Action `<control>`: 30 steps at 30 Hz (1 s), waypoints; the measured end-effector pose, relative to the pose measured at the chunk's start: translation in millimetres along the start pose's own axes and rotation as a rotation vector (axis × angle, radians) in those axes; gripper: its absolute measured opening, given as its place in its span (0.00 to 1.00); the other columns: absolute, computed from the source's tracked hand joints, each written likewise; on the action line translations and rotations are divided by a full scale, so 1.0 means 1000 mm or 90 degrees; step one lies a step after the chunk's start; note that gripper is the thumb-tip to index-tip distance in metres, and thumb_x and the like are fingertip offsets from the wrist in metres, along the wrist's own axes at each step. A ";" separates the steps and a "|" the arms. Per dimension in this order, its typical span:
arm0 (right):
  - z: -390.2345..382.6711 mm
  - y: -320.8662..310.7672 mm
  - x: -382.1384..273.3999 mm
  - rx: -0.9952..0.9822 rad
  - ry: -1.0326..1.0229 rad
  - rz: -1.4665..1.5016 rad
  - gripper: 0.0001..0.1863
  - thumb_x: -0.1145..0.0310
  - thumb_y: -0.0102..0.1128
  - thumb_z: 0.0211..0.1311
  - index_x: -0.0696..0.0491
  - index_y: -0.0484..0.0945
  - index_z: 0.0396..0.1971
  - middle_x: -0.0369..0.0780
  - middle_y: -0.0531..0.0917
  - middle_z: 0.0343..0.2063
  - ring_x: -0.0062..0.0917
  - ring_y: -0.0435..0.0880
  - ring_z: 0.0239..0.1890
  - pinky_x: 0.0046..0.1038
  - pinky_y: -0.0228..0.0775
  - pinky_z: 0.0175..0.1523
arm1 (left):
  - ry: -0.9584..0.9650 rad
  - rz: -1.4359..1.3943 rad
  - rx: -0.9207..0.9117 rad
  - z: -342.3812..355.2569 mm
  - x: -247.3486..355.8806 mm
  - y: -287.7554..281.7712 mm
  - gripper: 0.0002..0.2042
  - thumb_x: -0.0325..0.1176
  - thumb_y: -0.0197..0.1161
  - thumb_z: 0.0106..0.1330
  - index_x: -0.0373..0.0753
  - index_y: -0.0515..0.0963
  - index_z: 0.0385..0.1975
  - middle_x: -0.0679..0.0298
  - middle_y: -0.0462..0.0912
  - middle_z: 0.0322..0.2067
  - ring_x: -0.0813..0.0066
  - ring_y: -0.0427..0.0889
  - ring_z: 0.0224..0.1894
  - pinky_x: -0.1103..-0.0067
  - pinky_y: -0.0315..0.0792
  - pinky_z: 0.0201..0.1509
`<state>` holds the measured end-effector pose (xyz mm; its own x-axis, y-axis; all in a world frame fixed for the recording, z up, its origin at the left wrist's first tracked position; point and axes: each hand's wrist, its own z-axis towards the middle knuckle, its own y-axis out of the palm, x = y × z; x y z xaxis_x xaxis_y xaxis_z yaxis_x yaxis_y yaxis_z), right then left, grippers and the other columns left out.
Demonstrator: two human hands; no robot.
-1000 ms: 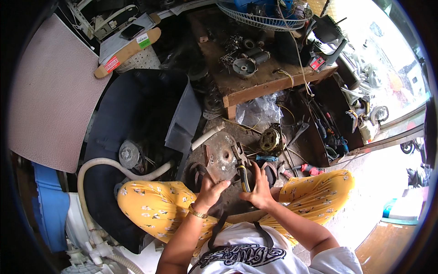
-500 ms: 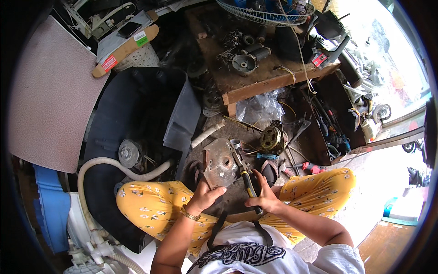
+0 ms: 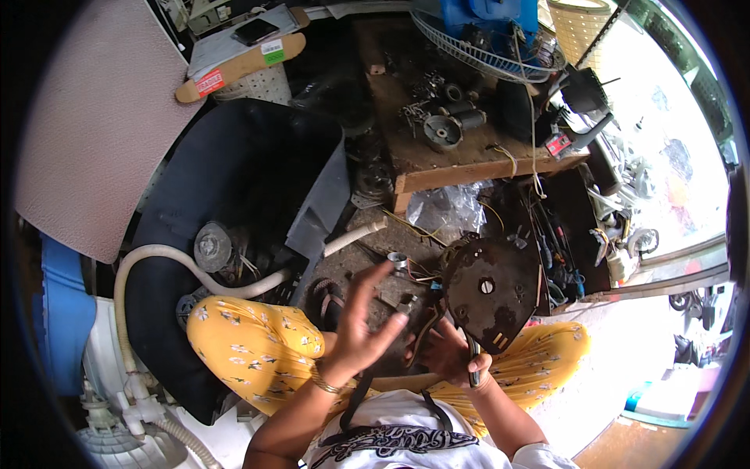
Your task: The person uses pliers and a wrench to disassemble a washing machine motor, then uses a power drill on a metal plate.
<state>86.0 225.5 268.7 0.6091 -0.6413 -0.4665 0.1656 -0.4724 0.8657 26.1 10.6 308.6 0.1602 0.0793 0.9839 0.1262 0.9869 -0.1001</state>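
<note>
Left hand [image 3: 361, 332] spread wide at lower center, the right hand [image 3: 453, 356] pins a dark-handled tool [image 3: 474, 374] under its thumb, seemingly leaving the other fingers free, beside a rust-stained metal plate [image 3: 500, 301] right of center.

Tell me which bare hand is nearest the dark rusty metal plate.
The right hand, just by the lower edge of the plate; the left hand, spread open, is farther left.

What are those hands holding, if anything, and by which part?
The right hand's grip is on a tool's handle; whether it also holds the dark metal plate can't be told. The left hand's grip is empty.
</note>
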 end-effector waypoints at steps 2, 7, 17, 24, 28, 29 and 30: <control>-0.001 0.012 0.004 -0.031 -0.004 0.020 0.62 0.50 0.66 0.27 0.42 0.46 0.70 0.49 0.66 0.59 0.47 0.67 0.59 0.47 0.51 0.67 | -0.010 -0.001 0.055 -0.005 -0.007 -0.008 0.32 0.35 0.64 0.58 0.37 0.62 0.63 0.58 0.66 0.61 0.68 0.65 0.61 0.73 0.62 0.60; 0.001 0.029 0.003 -0.071 0.013 0.074 0.63 0.48 0.67 0.27 0.39 0.45 0.70 0.49 0.66 0.59 0.48 0.67 0.58 0.49 0.51 0.66 | 0.016 -0.018 0.097 -0.003 0.000 -0.005 0.30 0.32 0.63 0.58 0.38 0.63 0.62 0.58 0.67 0.59 0.66 0.68 0.60 0.73 0.66 0.56; -0.010 -0.041 0.032 0.233 -0.011 -0.482 0.58 0.61 0.71 0.33 0.50 0.49 0.69 0.50 0.64 0.57 0.44 0.65 0.59 0.35 0.53 0.68 | 0.039 -0.138 0.057 -0.006 0.011 -0.001 0.33 0.30 0.67 0.56 0.37 0.61 0.63 0.59 0.68 0.56 0.69 0.70 0.57 0.75 0.67 0.55; 0.047 -0.012 0.039 0.580 -0.081 -1.044 0.58 0.66 0.69 0.24 0.52 0.51 0.66 0.53 0.63 0.50 0.51 0.62 0.54 0.45 0.54 0.62 | -0.168 -0.148 0.323 -0.015 -0.083 0.030 0.18 0.26 0.66 0.60 0.32 0.72 0.49 0.59 0.81 0.43 0.74 0.78 0.43 0.77 0.73 0.48; 0.052 -0.058 0.053 0.640 0.002 -1.032 0.60 0.61 0.74 0.26 0.50 0.51 0.67 0.62 0.59 0.60 0.55 0.64 0.56 0.48 0.53 0.64 | -0.161 0.081 0.235 -0.006 -0.123 0.023 0.23 0.29 0.70 0.55 0.32 0.71 0.50 0.52 0.80 0.44 0.63 0.80 0.47 0.72 0.71 0.52; 0.057 -0.070 0.058 0.674 0.013 -1.063 0.59 0.60 0.73 0.27 0.50 0.52 0.67 0.61 0.61 0.58 0.55 0.65 0.56 0.47 0.54 0.63 | -0.146 0.148 0.251 0.002 -0.131 0.023 0.29 0.31 0.72 0.52 0.33 0.67 0.54 0.49 0.76 0.49 0.58 0.77 0.51 0.69 0.70 0.54; 0.067 -0.080 0.064 0.704 0.022 -1.091 0.58 0.59 0.73 0.27 0.51 0.53 0.66 0.59 0.63 0.57 0.54 0.66 0.55 0.47 0.54 0.63 | -0.130 0.220 0.267 0.004 -0.143 0.020 0.35 0.32 0.73 0.50 0.34 0.64 0.58 0.45 0.72 0.54 0.53 0.74 0.55 0.66 0.68 0.57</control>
<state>59.8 182.0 157.4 0.3873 0.7726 -0.5030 0.0311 -0.5562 -0.8305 1.9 19.3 166.6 -0.0747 0.3909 0.9174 -0.3049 0.8669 -0.3943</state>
